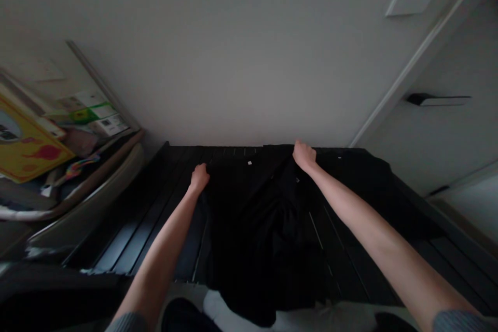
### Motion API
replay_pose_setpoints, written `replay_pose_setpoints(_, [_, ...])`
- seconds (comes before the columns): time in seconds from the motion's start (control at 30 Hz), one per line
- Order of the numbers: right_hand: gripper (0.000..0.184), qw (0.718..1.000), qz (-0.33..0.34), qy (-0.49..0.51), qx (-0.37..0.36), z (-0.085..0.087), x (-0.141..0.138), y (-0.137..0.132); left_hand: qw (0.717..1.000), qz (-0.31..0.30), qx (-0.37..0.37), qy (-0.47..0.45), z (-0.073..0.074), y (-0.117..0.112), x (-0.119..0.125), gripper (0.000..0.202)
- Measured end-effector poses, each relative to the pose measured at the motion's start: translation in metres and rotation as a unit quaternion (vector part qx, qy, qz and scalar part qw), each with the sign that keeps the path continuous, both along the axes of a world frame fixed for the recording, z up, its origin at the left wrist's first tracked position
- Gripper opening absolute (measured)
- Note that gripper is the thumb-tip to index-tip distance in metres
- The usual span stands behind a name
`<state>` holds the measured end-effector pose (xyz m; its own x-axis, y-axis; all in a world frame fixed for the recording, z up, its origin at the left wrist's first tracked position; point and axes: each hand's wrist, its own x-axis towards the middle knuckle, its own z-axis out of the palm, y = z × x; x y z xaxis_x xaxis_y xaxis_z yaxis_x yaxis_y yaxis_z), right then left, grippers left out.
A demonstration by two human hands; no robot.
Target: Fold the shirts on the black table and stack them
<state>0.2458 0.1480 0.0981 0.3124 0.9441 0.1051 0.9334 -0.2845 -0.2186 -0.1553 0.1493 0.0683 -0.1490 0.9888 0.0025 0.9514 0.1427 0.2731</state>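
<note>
Black garment lies under both hands' fingers; table beneath.

A plain white wall backs a black slatted table, with a white door at right

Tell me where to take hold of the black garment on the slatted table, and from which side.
Grip the black garment by its far corners near the wall, one per hand, reaching over it from the near side. It lies spread flat on the slatted table, its near end hanging off the front. The left hand and right hand sit at those corners.
</note>
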Motion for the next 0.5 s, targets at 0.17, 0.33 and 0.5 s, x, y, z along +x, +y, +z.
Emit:
replay_pose_setpoints(0.17, [0.046, 0.998, -0.032, 0.036, 0.044, 0.011, 0.007, 0.026, 0.992, 0.009, 0.122, -0.032, 0.007, 0.026, 0.006, 0.057])
replay_pose_setpoints(0.33, [0.07, 0.999, -0.004, 0.031, 0.039, -0.01, -0.012, 0.019, 0.977, 0.113, 0.17, -0.066, -0.003, 0.023, 0.022, 0.091])
replay_pose_setpoints(0.5, [0.063, 0.998, 0.059, -0.001, -0.003, -0.037, -0.031, -0.021, 0.984, 0.015, 0.178, -0.009, -0.006, -0.022, 0.045, 0.069])
